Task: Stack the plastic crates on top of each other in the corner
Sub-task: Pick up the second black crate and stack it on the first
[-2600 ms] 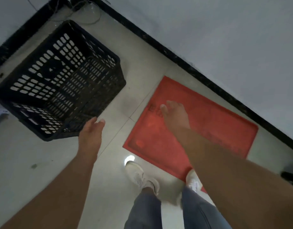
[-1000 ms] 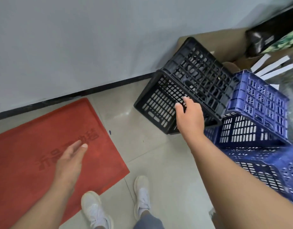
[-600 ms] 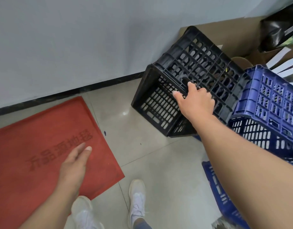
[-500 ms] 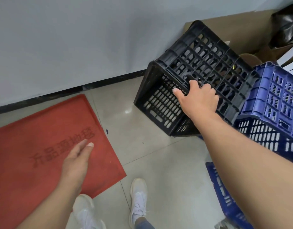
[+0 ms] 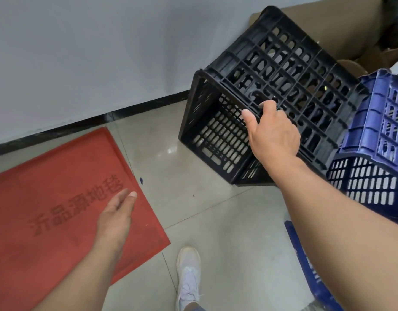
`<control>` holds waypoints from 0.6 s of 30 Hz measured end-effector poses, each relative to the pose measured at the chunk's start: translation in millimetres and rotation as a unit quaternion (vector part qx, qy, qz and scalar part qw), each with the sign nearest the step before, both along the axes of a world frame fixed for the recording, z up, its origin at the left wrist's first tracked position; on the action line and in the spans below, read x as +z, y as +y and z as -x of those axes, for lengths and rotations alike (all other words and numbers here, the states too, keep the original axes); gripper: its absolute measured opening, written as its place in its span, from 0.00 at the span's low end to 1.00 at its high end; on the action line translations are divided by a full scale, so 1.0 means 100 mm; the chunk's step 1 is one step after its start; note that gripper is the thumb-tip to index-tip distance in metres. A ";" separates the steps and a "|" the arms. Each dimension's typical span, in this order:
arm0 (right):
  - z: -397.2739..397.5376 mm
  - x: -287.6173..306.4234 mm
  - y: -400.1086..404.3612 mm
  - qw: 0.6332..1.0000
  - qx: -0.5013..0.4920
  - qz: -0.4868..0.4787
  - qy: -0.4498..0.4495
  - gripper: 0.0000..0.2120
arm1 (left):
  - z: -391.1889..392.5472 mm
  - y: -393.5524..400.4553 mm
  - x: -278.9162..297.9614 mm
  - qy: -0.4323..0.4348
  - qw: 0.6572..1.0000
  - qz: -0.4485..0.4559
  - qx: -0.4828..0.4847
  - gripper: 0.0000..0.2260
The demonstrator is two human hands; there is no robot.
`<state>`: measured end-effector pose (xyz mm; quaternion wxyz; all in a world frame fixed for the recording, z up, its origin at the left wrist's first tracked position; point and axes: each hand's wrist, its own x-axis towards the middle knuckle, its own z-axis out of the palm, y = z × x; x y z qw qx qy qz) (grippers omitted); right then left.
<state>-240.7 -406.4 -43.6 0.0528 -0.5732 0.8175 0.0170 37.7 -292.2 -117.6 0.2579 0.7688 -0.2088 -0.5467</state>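
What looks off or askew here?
The black crate is tipped on its side, open mouth facing left, leaning against the blue crate instead of sitting flat. The right hand grips its edge. No spills or visible damage.

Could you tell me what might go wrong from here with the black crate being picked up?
The right hand grips the tilted black crate by one edge only, while the left hand hangs free, so it may swing or slip. It also leans against the blue crate, which could shift when it lifts.
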 end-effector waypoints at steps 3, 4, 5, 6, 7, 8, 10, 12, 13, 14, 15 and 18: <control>-0.01 0.00 0.01 1.000 0.014 -0.004 0.007 0.26 | -0.02 -0.06 -0.03 0.002 1.000 0.014 0.001 0.16; -0.03 0.00 0.00 1.000 0.018 -0.006 0.008 0.26 | -0.03 -0.06 -0.04 0.002 1.000 0.017 0.004 0.16; -0.04 0.00 -0.01 1.000 0.020 -0.008 0.007 0.26 | -0.04 -0.06 -0.05 0.002 1.000 0.018 0.006 0.16; -0.06 0.01 -0.01 1.000 0.020 -0.009 0.006 0.26 | -0.06 -0.05 -0.05 0.002 1.000 0.018 0.008 0.16; -0.07 0.02 -0.02 1.000 0.017 -0.006 0.006 0.26 | -0.08 -0.04 -0.05 0.002 1.000 0.019 0.010 0.16; -0.09 0.03 -0.03 1.000 0.012 -0.001 0.005 0.26 | -0.11 -0.02 -0.05 0.002 1.000 0.018 0.012 0.16; -0.11 0.08 -0.06 1.000 0.003 0.015 0.004 0.27 | -0.18 0.00 -0.03 -0.001 1.000 0.017 0.018 0.16; -0.15 0.16 -0.11 1.000 -0.004 0.028 0.006 0.28 | -0.27 0.01 -0.04 -0.002 0.999 0.020 0.026 0.17; -0.17 0.22 -0.14 0.999 -0.005 0.031 0.007 0.28 | -0.32 0.02 -0.04 -0.004 0.999 0.020 0.029 0.17; -0.21 0.28 -0.15 0.999 -0.005 0.032 0.008 0.28 | -0.37 0.03 -0.04 -0.008 0.999 0.020 0.034 0.17; -0.25 0.34 -0.15 0.999 -0.006 0.032 0.006 0.28 | -0.43 0.05 -0.05 -0.011 0.999 0.020 0.040 0.17; -0.42 0.50 -0.12 0.999 -0.011 0.030 -0.018 0.29 | -0.58 0.13 -0.06 -0.019 0.998 0.010 0.055 0.17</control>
